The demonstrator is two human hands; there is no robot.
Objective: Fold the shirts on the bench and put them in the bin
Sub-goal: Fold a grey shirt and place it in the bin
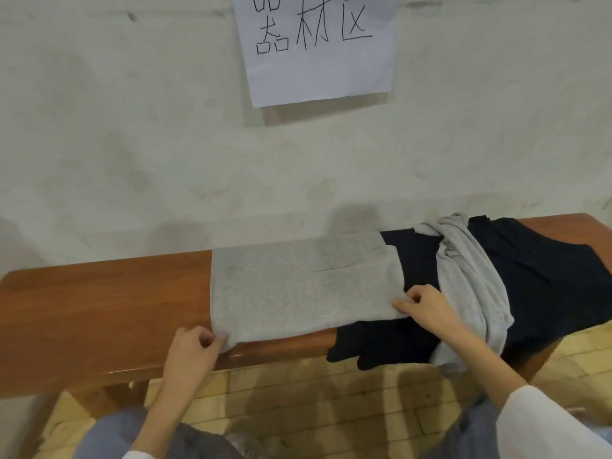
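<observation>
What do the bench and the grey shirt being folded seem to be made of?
The bench looks like varnished reddish-brown wood: grain lines and a sheen on its front edge. The grey shirt looks like soft knit, perhaps cotton jersey: matte, heathered speckle.

A gray shirt point(298, 286), partly folded, lies flat on the wooden worktop point(99, 309). The left hand point(192, 349) pinches its near left corner; the right hand point(424, 306) pinches its near right corner. A dark shirt point(546, 286) and a crumpled light-gray shirt point(470, 283) lie to the right. A paper sign point(318, 51) hangs on the wall point(116, 127).
</observation>
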